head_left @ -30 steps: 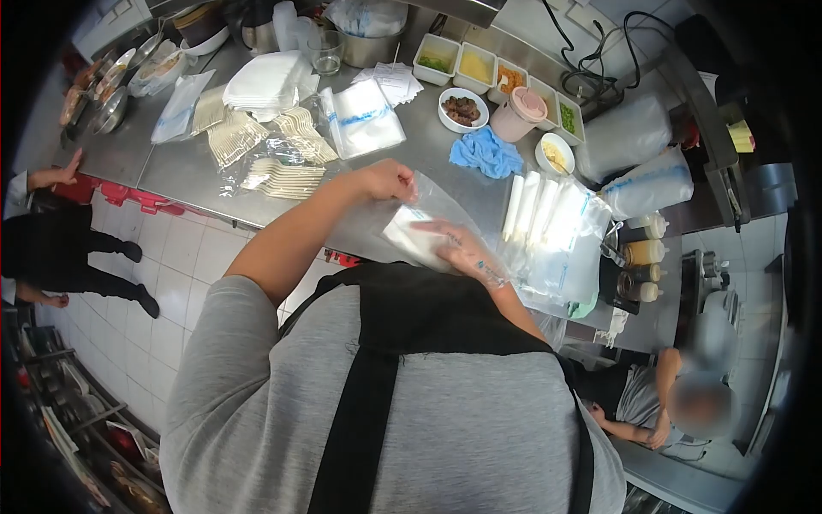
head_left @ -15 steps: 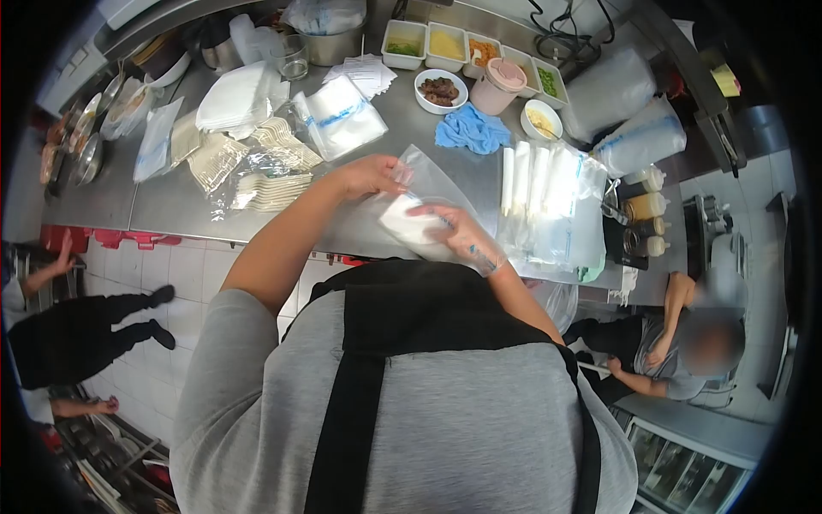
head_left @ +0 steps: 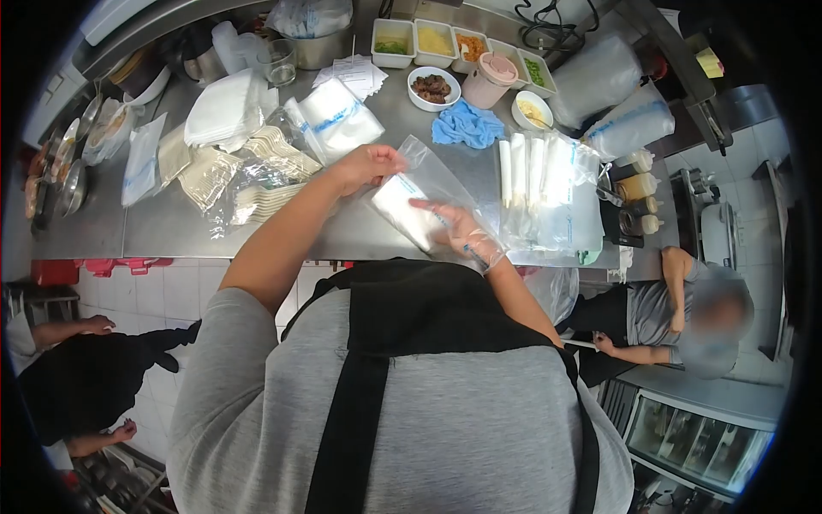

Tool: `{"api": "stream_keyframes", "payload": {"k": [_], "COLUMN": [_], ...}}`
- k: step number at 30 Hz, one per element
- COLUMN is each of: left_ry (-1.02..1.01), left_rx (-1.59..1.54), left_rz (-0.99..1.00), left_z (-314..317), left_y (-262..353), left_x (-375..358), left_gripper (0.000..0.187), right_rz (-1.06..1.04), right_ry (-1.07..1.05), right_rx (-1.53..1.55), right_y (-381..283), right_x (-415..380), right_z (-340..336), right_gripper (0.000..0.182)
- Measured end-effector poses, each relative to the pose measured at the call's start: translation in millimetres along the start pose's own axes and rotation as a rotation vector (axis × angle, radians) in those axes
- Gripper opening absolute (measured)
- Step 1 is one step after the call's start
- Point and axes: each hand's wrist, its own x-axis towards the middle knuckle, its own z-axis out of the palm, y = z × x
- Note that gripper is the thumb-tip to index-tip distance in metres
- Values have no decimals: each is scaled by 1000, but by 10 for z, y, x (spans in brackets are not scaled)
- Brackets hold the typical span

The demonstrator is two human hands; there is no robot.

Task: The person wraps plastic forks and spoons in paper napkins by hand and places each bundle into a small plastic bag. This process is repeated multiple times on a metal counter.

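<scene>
A clear plastic bag (head_left: 424, 160) is held over the front of the steel counter, in front of my apron. My left hand (head_left: 370, 167) pinches the bag's upper left edge between thumb and fingers. Inside the bag is my right hand (head_left: 467, 233), the film wrapped around it down to the wrist. Its fingers lie across a white folded stack (head_left: 402, 208), which looks like napkins, and grip it; the thumb side is partly hidden. Beside my right hand lie several white wrapped rolls (head_left: 535, 167) on a plastic sheet.
Plastic-wrapped cutlery (head_left: 272, 171), a white stack (head_left: 224, 107) and a bag pack (head_left: 338, 120) lie left. Behind are a blue cloth (head_left: 467, 125), a meat bowl (head_left: 433, 88) and food tubs (head_left: 435, 43). Sauce bottles (head_left: 640, 184) stand right. One person (head_left: 659, 313) is right, another (head_left: 86, 368) left.
The white stack has turned to a steeper slant and shows more of its face, with my right hand still on it. My left hand keeps its pinch. The person at left has shifted.
</scene>
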Motion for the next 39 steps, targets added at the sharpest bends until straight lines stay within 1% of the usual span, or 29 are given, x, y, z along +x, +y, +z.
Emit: {"api": "stream_keyframes", "payload": {"k": [3, 6, 9, 11, 13, 15, 18, 21, 23, 24, 25, 27, 30, 33, 36, 37, 39], "left_ry": [-1, -5, 18, 64, 121, 184, 44, -22, 53, 89, 101, 123, 16, -127, -122, -124, -99], "left_rx": [114, 120, 28, 43, 6, -81, 215, 326, 277, 254, 172, 11, 174, 261, 287, 326, 222], "left_rz": [32, 129, 102, 124, 159, 207, 75, 127, 114, 108, 124, 154, 103, 79, -17, -35, 40], "left_z": [67, -7, -76, -156, -131, -51, -76, -239, -216, -189, -200, -190, -71, -53, -125, -174, -132], "left_y": [71, 32, -6, -16, 18, 44, 118, -11, -17, 2, -25, -41, 75, 113, 127, 101, 39], "left_x": [-120, -68, -1, 7, -10, -44, -191, -122, -147, -171, -156, -159, -321, -321, -288, -246, -225], "left_gripper": [13, 10, 11, 11, 11, 11, 10, 14, 13, 12, 12, 14, 22, 31, 38, 37, 31], "right_rz": [-5, -123, 26, 120, 130, 61, -110, 28, -8, -54, -99, -240, -179, -70, -14, -23, -166], "right_ry": [71, -22, -53, -18, -13, -33, 4, -38, -35, -25, -15, 22, 59, 27, -11, 16, 60], "right_rx": [55, 5, 177, 540, 510, 88, 150, 198, 290, 287, 284, 179, -2, -102, -29, -191, -179], "right_y": [-14, 257, 352, 330, 287, 254, 459, 413, 508, 466, 428, 337, 403, 335, 387, 354, 320], "right_x": [-29, -14, 13, -5, -1, 17, 35, 2, 24, 35, 46, 35, 67, 57, 107, 118, 68], "right_z": [74, 89, 148, 198, 208, 177, 233, 215, 241, 230, 219, 188, 276, 257, 279, 287, 251], "right_gripper": [44, 40, 39, 42, 46, 51, 57, 60, 56, 53, 50, 44, 39, 43, 43, 42, 50]}}
